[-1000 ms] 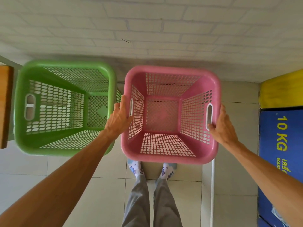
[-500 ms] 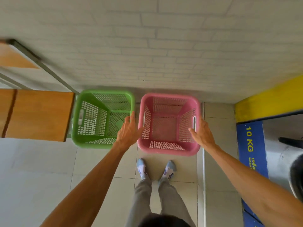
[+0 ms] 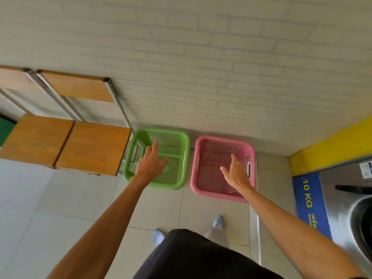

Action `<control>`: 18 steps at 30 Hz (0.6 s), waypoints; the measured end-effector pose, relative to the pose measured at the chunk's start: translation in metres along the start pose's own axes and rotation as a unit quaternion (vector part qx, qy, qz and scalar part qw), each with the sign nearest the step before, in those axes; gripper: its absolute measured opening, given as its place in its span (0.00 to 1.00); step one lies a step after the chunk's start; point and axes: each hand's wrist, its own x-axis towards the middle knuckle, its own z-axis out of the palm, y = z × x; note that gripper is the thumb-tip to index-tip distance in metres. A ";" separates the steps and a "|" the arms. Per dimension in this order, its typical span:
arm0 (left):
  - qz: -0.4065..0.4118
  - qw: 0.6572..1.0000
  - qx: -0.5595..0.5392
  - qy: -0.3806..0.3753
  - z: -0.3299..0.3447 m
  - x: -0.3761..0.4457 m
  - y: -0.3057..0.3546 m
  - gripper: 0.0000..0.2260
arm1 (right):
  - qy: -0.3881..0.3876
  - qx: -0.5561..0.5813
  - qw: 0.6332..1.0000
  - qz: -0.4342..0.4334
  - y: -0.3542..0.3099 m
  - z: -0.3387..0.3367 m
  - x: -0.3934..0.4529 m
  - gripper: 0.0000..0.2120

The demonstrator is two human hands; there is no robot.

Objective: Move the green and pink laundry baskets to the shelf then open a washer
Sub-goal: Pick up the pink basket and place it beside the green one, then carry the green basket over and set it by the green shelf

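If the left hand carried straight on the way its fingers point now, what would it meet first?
Probably the green basket: the left hand, open, points into it. Depth is unclear from this view, so it might hit the far wall or the bottom mesh.

The green basket (image 3: 186, 150) and the pink basket (image 3: 223, 196) were moulded plastic with a soft sheen, their rims smooth and their walls and bottoms pierced in a lattice. At left of the frame, the shelf boards (image 3: 64, 143) looked like orange-brown wood with a matt, even face, carried on thin grey metal posts (image 3: 118, 105). The wall (image 3: 201, 67) across the upper frame was pale brick, matt and faintly rough. The floor tiles (image 3: 60, 198) were light, smooth and slightly glossy. At the right edge, the washer (image 3: 342, 198) showed brushed grey metal beside a blue panel (image 3: 310, 204) with yellow print. The dark garment (image 3: 191, 256) at the bottom looked like matt cloth.
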 end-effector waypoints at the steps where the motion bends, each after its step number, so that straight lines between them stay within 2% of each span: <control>1: 0.002 1.000 -0.006 0.008 -0.010 -0.002 -0.013 0.40 | 0.007 0.001 1.000 -0.003 -0.012 0.004 -0.004 0.36; 9: 0.006 1.000 0.004 0.007 -0.061 -0.018 -0.108 0.38 | 0.036 -0.011 0.999 -0.009 -0.085 0.047 -0.029 0.34; 18: -0.012 0.999 0.022 -0.031 -0.069 0.003 -0.157 0.38 | 0.021 -0.032 0.999 -0.003 -0.127 0.072 -0.014 0.33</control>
